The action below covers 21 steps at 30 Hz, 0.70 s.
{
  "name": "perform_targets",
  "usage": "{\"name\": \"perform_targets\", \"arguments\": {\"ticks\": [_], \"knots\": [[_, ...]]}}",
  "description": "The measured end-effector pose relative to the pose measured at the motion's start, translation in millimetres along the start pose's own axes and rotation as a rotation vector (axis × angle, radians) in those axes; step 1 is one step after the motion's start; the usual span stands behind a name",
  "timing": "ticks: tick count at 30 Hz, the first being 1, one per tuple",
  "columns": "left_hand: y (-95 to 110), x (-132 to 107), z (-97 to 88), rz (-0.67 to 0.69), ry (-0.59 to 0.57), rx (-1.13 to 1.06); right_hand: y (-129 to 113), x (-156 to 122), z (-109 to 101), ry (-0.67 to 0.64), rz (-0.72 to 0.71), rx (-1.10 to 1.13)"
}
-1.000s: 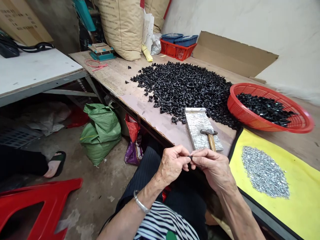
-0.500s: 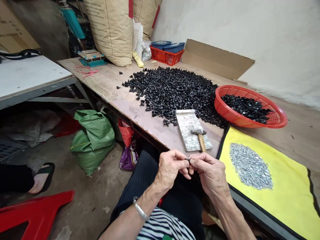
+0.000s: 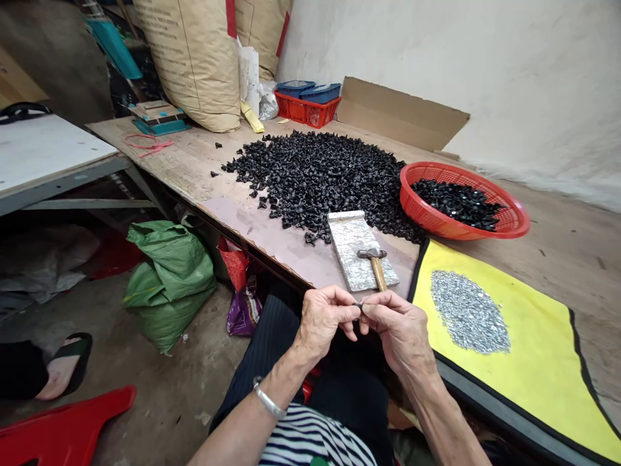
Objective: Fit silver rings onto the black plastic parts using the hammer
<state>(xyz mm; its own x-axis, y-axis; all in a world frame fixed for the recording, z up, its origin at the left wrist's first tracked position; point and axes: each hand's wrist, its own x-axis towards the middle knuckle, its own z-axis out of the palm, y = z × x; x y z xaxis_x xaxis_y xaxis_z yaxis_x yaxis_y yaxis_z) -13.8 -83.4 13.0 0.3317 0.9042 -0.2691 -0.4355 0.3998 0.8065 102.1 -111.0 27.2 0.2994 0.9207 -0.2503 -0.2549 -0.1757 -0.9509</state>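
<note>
One small black piece (image 3: 359,307), held between left hand (image 3: 323,320) and right hand (image 3: 400,327), over the lap (image 3: 352,391) near the bench's (image 3: 182,165) front edge. Left: thumb and fingers pinching the piece from one side. Right: fingertips pinching it from the other. Its shape mostly hidden. Just beyond the fingers, a hammer (image 3: 373,256), head lying on a worn whitish board (image 3: 345,241), wooden handle toward the person. Behind the board, a broad heap of black pieces (image 3: 310,175). Beside that, a red basket (image 3: 515,217) partly filled with similar parts. Nearer, on yellow cloth (image 3: 538,353), many small silvery bits (image 3: 468,312).
</note>
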Motion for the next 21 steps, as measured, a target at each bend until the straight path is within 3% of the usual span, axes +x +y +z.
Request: {"name": "perform_targets", "arguments": {"ticks": [9,15,21], "knots": [[2.3,3.9,-2.7,-0.042,-0.021,-0.148,-6.1,1.0,-3.3,-0.042,-0.126,-0.265],[5.4,2.2,-5.8,-0.061,-0.022,-0.16,-8.4,0.3,0.7,-0.085,-0.159,-0.313],[7.2,4.1,-10.6,-0.04,0.012,-0.148,-13.4,1.9,-5.2,-0.008,-0.172,-0.351]]}}
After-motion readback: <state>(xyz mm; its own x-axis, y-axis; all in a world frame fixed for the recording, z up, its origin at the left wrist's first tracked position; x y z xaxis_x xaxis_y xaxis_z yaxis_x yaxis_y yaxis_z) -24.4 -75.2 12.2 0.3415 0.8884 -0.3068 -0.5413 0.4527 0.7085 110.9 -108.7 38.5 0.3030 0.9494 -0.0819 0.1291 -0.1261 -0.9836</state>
